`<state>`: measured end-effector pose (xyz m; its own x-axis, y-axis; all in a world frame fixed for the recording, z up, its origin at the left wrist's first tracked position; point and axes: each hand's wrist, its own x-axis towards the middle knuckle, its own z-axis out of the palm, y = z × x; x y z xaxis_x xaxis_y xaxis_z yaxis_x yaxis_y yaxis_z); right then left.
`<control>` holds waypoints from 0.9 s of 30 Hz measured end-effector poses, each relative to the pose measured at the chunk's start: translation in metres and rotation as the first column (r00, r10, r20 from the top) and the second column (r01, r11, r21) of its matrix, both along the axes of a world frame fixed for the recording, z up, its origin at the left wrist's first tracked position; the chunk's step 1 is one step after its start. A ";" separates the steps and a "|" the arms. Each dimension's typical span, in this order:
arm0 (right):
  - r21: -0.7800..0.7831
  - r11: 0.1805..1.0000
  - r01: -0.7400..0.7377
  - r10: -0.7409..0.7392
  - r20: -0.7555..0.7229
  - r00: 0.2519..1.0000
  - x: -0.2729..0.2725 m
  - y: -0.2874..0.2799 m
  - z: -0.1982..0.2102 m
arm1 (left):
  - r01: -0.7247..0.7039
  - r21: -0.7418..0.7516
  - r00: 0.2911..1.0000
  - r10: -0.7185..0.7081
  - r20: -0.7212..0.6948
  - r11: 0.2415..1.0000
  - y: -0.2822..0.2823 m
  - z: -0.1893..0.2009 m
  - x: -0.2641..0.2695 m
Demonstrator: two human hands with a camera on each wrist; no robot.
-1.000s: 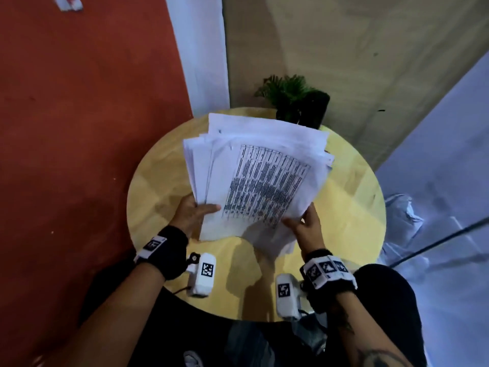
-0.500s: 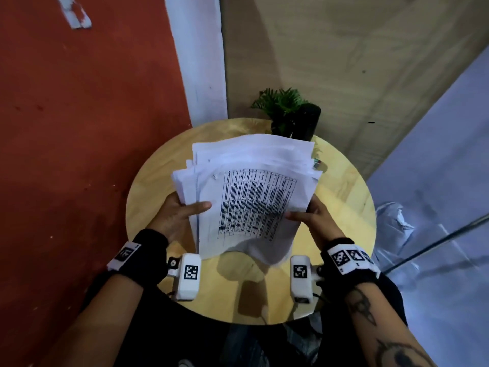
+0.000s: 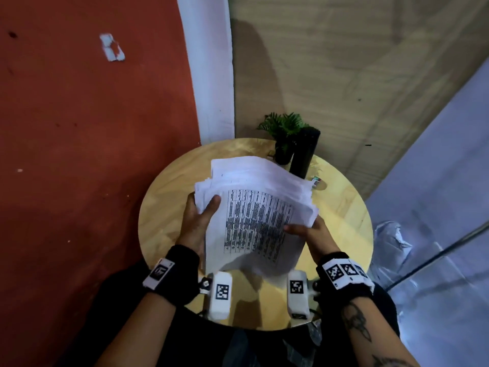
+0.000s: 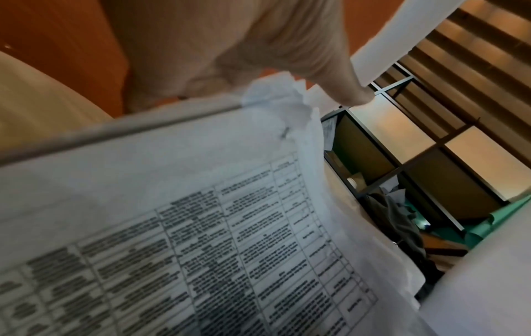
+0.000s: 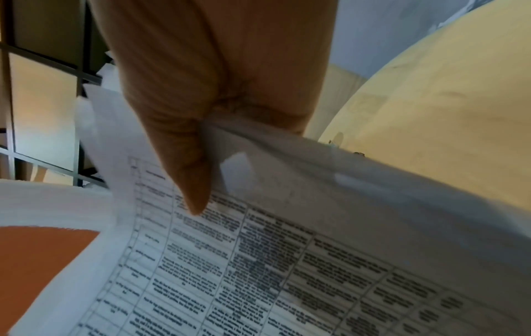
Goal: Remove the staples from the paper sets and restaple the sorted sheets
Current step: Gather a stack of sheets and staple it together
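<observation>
A thick stack of white paper sets [image 3: 254, 207] is held above the round wooden table [image 3: 164, 207], the top sheet printed with a table. My left hand [image 3: 201, 215] grips the stack's left edge, thumb on top. My right hand [image 3: 307, 231] pinches the right edge, thumb on the printed sheet. In the left wrist view a staple [image 4: 285, 132] sits in the crumpled corner of the top set [image 4: 201, 227], near my thumb. In the right wrist view my thumb [image 5: 186, 170] presses the printed sheet [image 5: 287, 261].
A small potted plant [image 3: 284, 136] and a black cylinder [image 3: 304, 152] stand at the table's far edge, with a small coloured object [image 3: 316, 180] beside them. A red wall is on the left, a wooden panel behind.
The stack has dropped lower and closer to the table. My left hand has slid further up its left edge, and my right hand has shifted along the right edge.
</observation>
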<state>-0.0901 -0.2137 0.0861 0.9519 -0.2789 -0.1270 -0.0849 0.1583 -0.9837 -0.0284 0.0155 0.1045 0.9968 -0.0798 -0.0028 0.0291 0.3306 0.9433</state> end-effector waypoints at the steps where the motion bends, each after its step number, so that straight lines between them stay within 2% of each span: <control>1: -0.009 1.000 0.015 -0.015 -0.001 1.000 -0.003 0.002 0.001 | -0.059 0.003 0.998 0.059 0.005 0.998 -0.005 0.003 -0.001; 5: 0.012 0.998 0.064 -0.065 0.085 0.994 -0.013 -0.004 0.008 | -0.275 -0.006 0.960 0.275 -0.045 0.961 -0.010 0.010 0.008; 10: -0.159 0.981 0.109 -0.091 0.117 0.989 -0.020 0.001 0.003 | -0.327 0.143 0.943 0.331 -0.009 0.934 -0.018 0.035 0.014; 16: -0.175 0.977 0.124 -0.103 0.126 0.987 -0.019 0.009 0.001 | -0.400 0.275 0.910 0.415 0.002 0.874 -0.028 0.050 0.024; 20: -0.207 0.971 0.123 -0.096 0.137 0.986 -0.027 0.013 -0.001 | -0.454 0.290 0.884 0.466 0.029 0.842 -0.023 0.043 0.033; 24: -0.154 0.981 0.119 -0.098 0.141 0.985 -0.033 0.013 0.000 | -0.432 0.238 0.900 0.433 0.051 0.870 -0.017 0.040 0.030; 27: -0.151 0.982 0.113 -0.093 0.129 0.987 -0.033 0.014 0.002 | -0.262 0.198 0.958 0.230 0.171 0.944 -0.012 0.037 0.026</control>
